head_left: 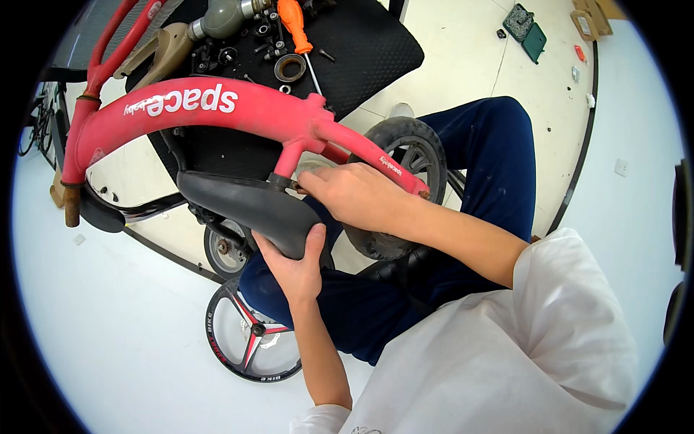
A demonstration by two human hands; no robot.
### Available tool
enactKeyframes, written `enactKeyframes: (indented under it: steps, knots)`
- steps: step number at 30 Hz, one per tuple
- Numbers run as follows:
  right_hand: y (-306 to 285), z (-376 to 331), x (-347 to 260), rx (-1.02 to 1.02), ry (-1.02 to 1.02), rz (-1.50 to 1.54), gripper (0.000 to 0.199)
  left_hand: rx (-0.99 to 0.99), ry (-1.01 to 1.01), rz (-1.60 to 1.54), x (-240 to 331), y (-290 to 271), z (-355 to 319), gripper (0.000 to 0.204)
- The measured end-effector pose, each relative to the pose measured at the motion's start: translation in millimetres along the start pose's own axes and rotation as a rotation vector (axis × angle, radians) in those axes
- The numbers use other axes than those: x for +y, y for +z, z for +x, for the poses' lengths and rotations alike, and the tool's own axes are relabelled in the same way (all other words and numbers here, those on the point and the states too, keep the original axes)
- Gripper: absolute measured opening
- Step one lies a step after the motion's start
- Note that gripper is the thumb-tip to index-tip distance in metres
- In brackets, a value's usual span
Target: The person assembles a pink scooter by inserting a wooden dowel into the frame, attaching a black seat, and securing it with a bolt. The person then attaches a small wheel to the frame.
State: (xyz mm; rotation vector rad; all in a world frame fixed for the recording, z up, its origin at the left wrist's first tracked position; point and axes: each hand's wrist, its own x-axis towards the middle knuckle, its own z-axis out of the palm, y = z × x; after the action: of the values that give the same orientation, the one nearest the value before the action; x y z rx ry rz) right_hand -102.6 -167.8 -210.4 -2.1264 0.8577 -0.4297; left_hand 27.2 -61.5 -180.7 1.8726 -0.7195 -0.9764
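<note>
Sleeve and lap: white shirt sleeve (506, 347) sits closest to me, with my dark blue trousers (491, 166) below the red frame; the little bike rests across my legs so both hands can reach it.
Red frame: the red bike frame (217, 108) lies upside down over my lap, its long curved tube running left to right, the fork end toward my left and the rear stays toward my right.
Saddle: the black saddle (238, 206) hangs under the frame, at the foot of its short red seat post (289, 158); its long axis runs along the frame, one end to the left, the other down toward me.
Left hand: my left hand (293, 264) cups the saddle's near end from below, thumb up its side, gripping it so it cannot swing.
Right hand: my right hand (354, 195) is curled at the seat clamp, just right of the post; fingers closed on something small there, what exactly I cannot tell.
Rear wheel: the black tyre (408, 145) stands right of the saddle, partly behind my right hand.
Loose wheel: a spoked wheel (249, 336) lies on the floor below the saddle.
Tools: an orange-handled screwdriver (295, 22) and small parts lie on a black mat (376, 50) beyond the frame.
</note>
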Motion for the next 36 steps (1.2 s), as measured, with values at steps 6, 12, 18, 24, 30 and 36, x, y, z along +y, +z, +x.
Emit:
enactKeyframes:
  steps: [6,12,18,24,30,36]
  knots:
    - [8.7,0.7,13.7,0.098,-0.196,-0.157,0.015,-0.016,-0.010,-0.055,-0.1,0.0,0.6,0.073]
    - [17.8,3.4,17.0,0.082,-0.193,-0.174,0.016,-0.011,-0.010,-0.051,-4.1,-0.4,0.5,0.076]
    - [17.0,9.2,10.4,0.243,-0.199,-0.182,0.029,-0.006,0.001,-0.053,0.7,2.1,0.9,0.075]
    - [29.6,12.1,15.4,0.353,-0.211,-0.197,0.032,-0.043,0.014,-0.010,-0.4,-1.5,2.6,0.072]
    - [26.9,14.3,19.1,0.320,-0.268,-0.205,0.032,-0.055,-0.002,0.025,1.7,-4.2,4.0,0.071]
    - [21.2,11.2,14.2,0.216,-0.247,-0.144,0.025,-0.088,-0.002,0.012,2.5,-7.2,3.9,0.073]
